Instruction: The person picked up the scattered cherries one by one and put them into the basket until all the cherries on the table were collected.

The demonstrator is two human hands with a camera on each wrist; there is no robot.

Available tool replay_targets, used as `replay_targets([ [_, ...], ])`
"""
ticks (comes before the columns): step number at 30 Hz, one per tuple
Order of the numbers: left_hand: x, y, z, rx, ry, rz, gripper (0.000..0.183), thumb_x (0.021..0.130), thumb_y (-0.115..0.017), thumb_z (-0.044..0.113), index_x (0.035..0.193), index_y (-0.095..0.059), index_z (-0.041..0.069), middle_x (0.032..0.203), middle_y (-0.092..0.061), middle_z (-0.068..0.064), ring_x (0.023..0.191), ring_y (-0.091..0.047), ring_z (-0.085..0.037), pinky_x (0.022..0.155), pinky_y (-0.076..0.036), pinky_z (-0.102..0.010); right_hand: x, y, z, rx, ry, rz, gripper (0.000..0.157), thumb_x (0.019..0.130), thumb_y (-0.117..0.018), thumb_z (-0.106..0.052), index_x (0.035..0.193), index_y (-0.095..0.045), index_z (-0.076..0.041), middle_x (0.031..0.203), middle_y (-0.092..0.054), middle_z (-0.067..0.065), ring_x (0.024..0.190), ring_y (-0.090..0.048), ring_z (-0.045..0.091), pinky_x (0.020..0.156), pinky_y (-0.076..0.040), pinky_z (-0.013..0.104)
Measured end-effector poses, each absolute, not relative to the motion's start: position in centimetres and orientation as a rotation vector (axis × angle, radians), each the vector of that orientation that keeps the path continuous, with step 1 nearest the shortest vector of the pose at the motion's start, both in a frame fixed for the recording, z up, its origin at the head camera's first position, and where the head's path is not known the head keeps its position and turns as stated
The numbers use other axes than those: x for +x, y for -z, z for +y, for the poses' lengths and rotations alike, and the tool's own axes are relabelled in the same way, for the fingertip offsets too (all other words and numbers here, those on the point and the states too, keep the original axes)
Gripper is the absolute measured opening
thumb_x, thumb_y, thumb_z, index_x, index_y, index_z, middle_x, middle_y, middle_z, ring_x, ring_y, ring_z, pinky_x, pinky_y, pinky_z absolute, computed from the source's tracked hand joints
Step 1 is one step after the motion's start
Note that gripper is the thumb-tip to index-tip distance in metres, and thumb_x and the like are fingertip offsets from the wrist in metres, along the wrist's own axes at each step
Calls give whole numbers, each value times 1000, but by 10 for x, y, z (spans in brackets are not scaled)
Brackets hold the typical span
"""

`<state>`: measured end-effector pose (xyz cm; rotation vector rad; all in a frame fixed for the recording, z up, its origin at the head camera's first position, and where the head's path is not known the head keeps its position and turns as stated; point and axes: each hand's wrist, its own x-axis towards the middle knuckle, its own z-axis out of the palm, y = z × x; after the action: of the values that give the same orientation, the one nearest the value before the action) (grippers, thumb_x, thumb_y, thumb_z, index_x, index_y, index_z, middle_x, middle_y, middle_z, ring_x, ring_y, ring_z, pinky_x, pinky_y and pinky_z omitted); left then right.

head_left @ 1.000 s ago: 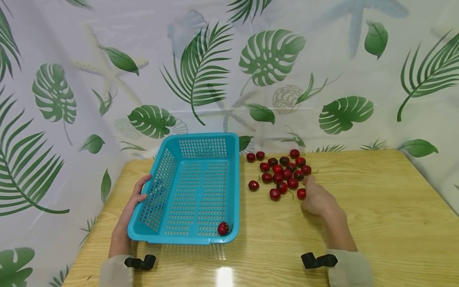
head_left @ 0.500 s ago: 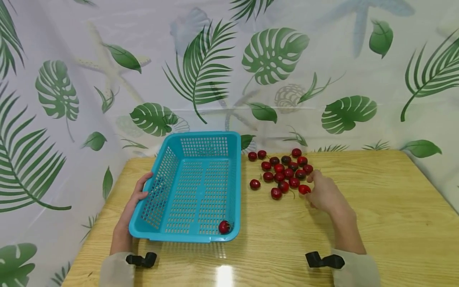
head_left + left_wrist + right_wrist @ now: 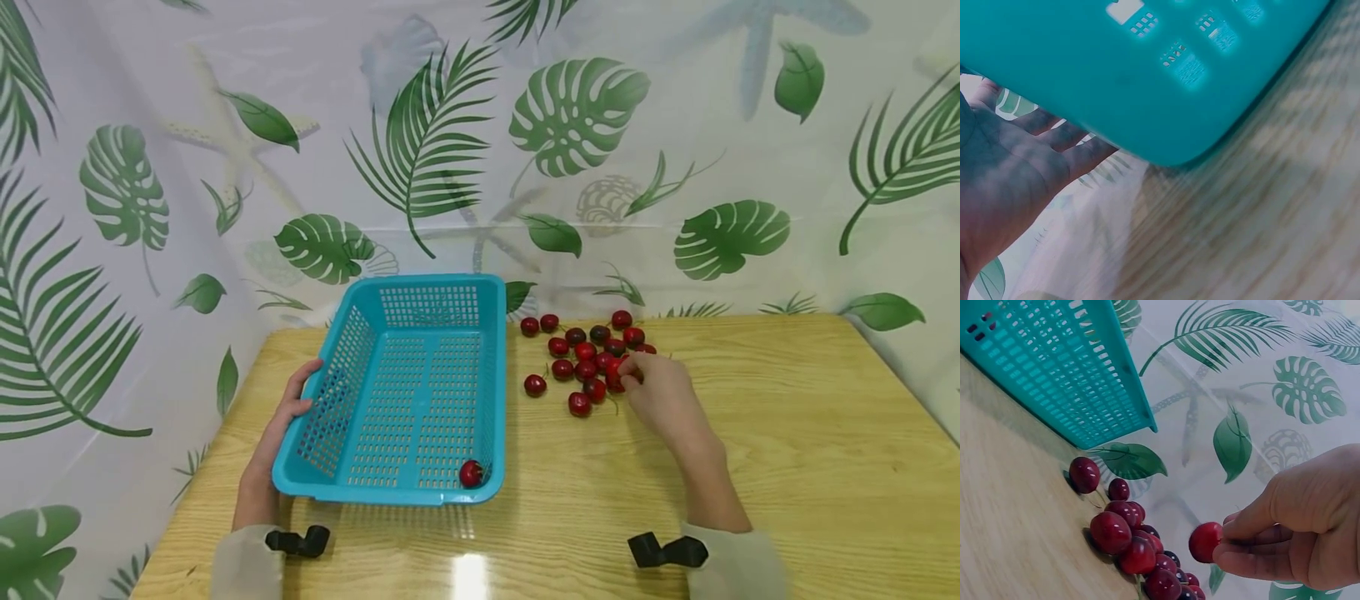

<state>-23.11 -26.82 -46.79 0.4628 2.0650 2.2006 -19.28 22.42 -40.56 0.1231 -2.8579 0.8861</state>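
My left hand (image 3: 270, 442) is at the left side of the blue plastic basket (image 3: 390, 498), its fingertips at the rim. In the left wrist view the left palm shows, with straight fingers reaching behind the basket wall. A single cherry (image 3: 471, 473) lies in the basket's near right corner. My right hand (image 3: 667, 404) pinches a red cherry (image 3: 1204, 542) between thumb and fingers, at the right side of the loose pile. In the right wrist view the held cherry shows apart from the other cherries (image 3: 1110, 532); the fingers cover part of it.
Several red and dark cherries (image 3: 562, 369), some with stems, lie on the wooden table (image 3: 810, 450) right of the basket. A leaf-patterned sheet (image 3: 450, 225) hangs behind the table and down its left side.
My right hand has taken hold of the cherry at the pile's near right and carried it up and leftward over the pile. The left hand and basket stay nearly put.
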Motion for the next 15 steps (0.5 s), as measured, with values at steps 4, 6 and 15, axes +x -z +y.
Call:
replay_targets([
  [4,-230,467,-267,412,-2202,2064,60,96,-28,3,143,-41,39,142,-30,10,123,-43,-5,98,-37,-19,-195,409,218,127,-908,-2823,15,91,-59,5,100,-68,10,94,-69,23,83,-64,33,74,-53,47],
  [6,-230,466,-266,409,-2195,2063,61,97,-28,4,145,-39,38,143,-29,10,125,-41,-7,99,-37,-19,-196,411,214,126,-930,-2811,17,91,-59,4,103,-69,10,98,-70,24,87,-64,34,77,-53,48],
  [15,-234,471,-268,551,-2214,2032,66,93,-28,0,139,-45,45,138,-34,15,121,-43,-3,97,-38,-19,-190,406,194,241,-1064,-2780,20,93,-62,-3,110,-71,4,106,-71,19,69,-57,18,61,-47,28],
])
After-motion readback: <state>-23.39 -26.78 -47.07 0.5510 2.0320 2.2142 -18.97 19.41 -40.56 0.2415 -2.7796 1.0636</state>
